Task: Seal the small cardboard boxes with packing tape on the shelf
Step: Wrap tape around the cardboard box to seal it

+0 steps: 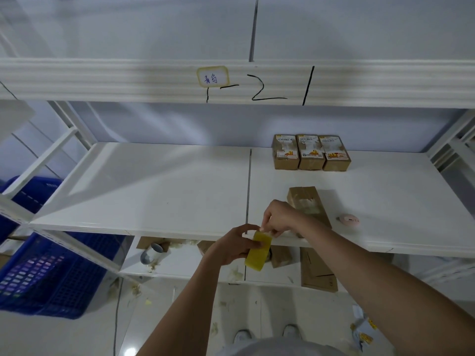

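Item: yellow tape roll (257,253), gripped in left hand (235,246) just off the shelf (154,181) front edge; right hand (279,219) pinched its free end. Unsealed box (307,205) lay on shelf behind right hand. Advice: pull strip taut, straight, centred over flap seam

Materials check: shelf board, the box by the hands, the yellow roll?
White shelf board: likely painted metal or laminate; smooth, faint sheen. Brown rectangular box: cardboard, matte, with glossy clear tape across it. Yellow tape roll, held in the left hand: translucent plastic film, seemingly.
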{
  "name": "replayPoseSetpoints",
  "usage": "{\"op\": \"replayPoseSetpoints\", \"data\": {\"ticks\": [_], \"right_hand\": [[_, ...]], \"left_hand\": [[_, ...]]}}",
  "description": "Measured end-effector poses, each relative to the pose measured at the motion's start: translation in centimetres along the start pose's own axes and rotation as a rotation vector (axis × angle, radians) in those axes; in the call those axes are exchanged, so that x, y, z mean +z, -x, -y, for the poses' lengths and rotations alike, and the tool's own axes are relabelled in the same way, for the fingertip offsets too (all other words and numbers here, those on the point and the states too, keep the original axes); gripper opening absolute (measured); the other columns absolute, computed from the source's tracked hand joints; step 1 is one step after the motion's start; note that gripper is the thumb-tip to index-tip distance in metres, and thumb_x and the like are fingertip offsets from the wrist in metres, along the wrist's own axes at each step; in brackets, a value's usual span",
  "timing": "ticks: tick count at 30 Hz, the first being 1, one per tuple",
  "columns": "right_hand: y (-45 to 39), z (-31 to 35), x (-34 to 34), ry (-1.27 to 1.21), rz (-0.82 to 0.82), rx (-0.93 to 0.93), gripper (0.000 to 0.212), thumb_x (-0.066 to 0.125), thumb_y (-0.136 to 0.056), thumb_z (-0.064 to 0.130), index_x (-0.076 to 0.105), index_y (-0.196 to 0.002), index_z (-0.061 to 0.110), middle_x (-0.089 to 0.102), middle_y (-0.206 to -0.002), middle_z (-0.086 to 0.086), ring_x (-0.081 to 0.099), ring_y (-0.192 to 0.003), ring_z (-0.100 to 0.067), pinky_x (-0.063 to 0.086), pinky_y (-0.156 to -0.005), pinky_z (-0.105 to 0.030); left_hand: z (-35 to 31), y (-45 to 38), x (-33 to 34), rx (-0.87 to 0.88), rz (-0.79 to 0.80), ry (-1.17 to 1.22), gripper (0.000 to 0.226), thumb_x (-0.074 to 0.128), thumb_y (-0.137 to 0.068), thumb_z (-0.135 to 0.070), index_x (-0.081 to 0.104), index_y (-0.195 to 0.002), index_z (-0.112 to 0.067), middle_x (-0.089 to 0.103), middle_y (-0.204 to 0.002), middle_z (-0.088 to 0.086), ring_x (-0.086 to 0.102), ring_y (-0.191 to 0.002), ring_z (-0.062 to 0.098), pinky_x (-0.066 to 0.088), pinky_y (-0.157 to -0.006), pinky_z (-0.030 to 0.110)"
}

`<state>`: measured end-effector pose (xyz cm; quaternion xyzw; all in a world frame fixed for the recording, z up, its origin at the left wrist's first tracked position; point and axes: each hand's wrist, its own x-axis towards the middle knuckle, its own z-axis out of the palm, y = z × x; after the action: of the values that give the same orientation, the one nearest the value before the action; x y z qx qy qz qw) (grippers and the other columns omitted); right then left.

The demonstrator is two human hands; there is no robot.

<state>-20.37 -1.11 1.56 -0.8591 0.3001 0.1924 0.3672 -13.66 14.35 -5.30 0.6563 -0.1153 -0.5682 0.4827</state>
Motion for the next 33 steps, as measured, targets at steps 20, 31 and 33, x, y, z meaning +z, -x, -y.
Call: {"op": "replayPoseSetpoints", "data": {"ticks": [20, 31, 33], "right_hand": [[-3.5, -0.7, 3.9, 0.093, -0.131, -0.102, 0.010, 0.064, -0.091, -0.002, 0.074, -0.092, -0.001, 0.070, -0.090, -0.011, 0.065, -0.077, -0.020, 0.051, -0.068, -0.025], [-5.2, -1.5, 5.7, 0.209, -0.163, -0.156, 0.019, 0.056, -0.092, -0.006, 0.073, -0.096, 0.001, 0.065, -0.101, -0.012, 0.065, -0.091, -0.025, 0.051, -0.078, -0.028], [-5.4, -1.3, 6.1, 0.257, -0.177, -0.140, 0.023, 0.054, -0.087, -0.013, 0.072, -0.094, 0.000, 0.057, -0.098, -0.009, 0.061, -0.084, -0.022, 0.049, -0.075, -0.029]], "left_hand": [[3.5, -2.5, 1.1, -0.078, -0.420, -0.085, 0.030, 0.078, -0.085, -0.033, 0.054, -0.093, -0.016, 0.069, -0.101, 0.011, 0.072, -0.089, 0.026, 0.062, -0.081, 0.044], [5.0, -3.1, 1.9, -0.157, -0.524, 0.054, 0.042, 0.073, -0.087, -0.045, 0.067, -0.104, -0.007, 0.072, -0.095, 0.010, 0.072, -0.086, 0.026, 0.062, -0.080, 0.045], [5.1, -3.4, 1.9, -0.166, -0.536, 0.039, 0.044, 0.073, -0.086, -0.047, 0.067, -0.101, -0.006, 0.072, -0.094, 0.012, 0.073, -0.084, 0.028, 0.062, -0.079, 0.047]]}}
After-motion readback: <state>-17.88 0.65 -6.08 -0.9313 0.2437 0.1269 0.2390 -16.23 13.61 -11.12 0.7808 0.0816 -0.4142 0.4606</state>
